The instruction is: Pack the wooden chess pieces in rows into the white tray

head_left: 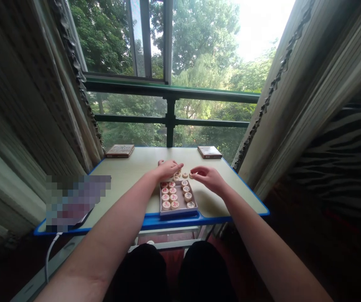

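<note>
A shallow open box [178, 211] lies at the table's front edge, holding round wooden xiangqi pieces. Red-marked pieces [173, 197] fill two columns on its left, dark-marked pieces [188, 196] one column with a gap on its right. Just beyond the box, my left hand [168, 169] is closed with fingertips at a small cluster of pieces [176, 178], partly hiding them. My right hand [209, 178] pinches a xiangqi piece [191, 175] between thumb and fingers, at the table surface. Between both hands lies another loose piece [185, 175].
The pale table [130, 176] has a blue rim. Flat boxes stand at its far left [120, 151] and far right [210, 152] corners. A blurred-out flat device [79, 203] with a white cable [48, 251] lies at left. Curtains and a railed window surround the table.
</note>
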The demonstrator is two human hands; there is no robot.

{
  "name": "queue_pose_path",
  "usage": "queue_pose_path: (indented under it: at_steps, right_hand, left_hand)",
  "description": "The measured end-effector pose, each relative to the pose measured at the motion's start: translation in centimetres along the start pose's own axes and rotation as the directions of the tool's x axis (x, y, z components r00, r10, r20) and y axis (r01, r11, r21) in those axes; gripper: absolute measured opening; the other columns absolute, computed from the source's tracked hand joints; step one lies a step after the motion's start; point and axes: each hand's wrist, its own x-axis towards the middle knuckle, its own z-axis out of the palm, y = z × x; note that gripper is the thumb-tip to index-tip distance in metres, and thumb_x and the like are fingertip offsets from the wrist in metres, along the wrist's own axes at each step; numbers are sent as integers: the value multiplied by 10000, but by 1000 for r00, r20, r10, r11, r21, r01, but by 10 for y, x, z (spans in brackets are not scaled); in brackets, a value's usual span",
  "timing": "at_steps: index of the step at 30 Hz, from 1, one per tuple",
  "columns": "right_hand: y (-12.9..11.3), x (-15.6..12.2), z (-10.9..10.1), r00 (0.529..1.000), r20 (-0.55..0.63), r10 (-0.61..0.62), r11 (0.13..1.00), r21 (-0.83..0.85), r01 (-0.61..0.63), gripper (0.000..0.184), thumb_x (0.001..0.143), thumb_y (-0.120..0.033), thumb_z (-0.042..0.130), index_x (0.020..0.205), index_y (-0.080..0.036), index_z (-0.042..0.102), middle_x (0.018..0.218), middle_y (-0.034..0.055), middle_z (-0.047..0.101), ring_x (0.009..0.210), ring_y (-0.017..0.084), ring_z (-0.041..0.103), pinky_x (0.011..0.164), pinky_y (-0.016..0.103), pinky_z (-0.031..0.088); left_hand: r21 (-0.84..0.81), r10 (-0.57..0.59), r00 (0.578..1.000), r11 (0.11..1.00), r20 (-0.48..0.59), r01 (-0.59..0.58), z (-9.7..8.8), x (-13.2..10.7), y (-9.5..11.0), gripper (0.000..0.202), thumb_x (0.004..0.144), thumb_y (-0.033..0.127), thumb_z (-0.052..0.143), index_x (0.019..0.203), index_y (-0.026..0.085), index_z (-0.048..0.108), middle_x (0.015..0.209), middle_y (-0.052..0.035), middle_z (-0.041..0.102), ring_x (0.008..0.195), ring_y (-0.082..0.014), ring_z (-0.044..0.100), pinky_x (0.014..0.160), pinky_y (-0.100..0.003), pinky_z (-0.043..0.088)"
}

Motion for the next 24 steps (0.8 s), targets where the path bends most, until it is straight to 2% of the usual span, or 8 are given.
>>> queue_pose_path:
  at_steps: [3, 8, 11, 16, 20, 24]
  right_hand:
    - [-5, -37, 6, 996, -30, -81, 993, 87, 83, 228, 742, -303, 619, 906, -152, 669, 784, 55, 670, 651, 129, 572, 586, 250, 464]
    - [-16, -73, 15, 970, -10, -242, 970, 34, 242, 152, 734, -233, 621, 867, -183, 674, 880, 61, 657, 694, 126, 552, 592, 247, 462]
    - [-17, -76, 18, 957, 39, -289, 957, -6, 289, 156, 725, -188, 615, 868, -194, 678, 904, 62, 656, 745, 138, 559, 627, 256, 469]
    - [-13, -73, 20, 953, 50, -299, 951, -63, 302, 184, 721, -149, 598, 876, -199, 683, 937, 61, 659, 814, 156, 576, 664, 268, 477]
    - [-14, -72, 20, 944, 62, -323, 939, -100, 328, 191, 729, -148, 599, 883, -210, 693, 931, 51, 674, 869, 170, 586, 799, 317, 472]
    - [-13, -73, 20, 942, 65, -329, 937, -104, 334, 156, 743, -171, 605, 836, -234, 713, 920, 43, 676, 893, 171, 598, 862, 334, 458]
  left_hand:
    - [14, -1, 1000, 1000, -6, 1, 2, -1, -1, 607, 856, 588, 211, 891, 221, 694, 1162, -61, 614, 1147, -270, 461, 1042, -478, 162]
    - [36, 3, 1000, 999, -1, -3, 4, -4, -2, 610, 846, 617, 212, 945, 249, 688, 1122, -58, 633, 1098, -260, 499, 1003, -464, 221]
    - [37, -7, 997, 999, -71, 10, 4, -8, -3, 577, 854, 598, 227, 953, 259, 683, 1088, -45, 645, 1091, -254, 500, 965, -427, 274]
    - [28, -6, 976, 1000, -216, 13, 4, -16, -3, 538, 870, 557, 249, 944, 244, 680, 1089, -48, 640, 1077, -238, 510, 923, -398, 307]
    - [42, -6, 968, 999, -251, 17, 4, -22, 0, 518, 877, 531, 262, 908, 229, 681, 1074, -52, 643, 1057, -231, 525, 914, -390, 317]
    - [30, -30, 961, 999, -277, 40, 4, -26, 2, 492, 876, 523, 274, 1017, 230, 642, 1124, -58, 630, 1084, -237, 518, 933, -398, 306]
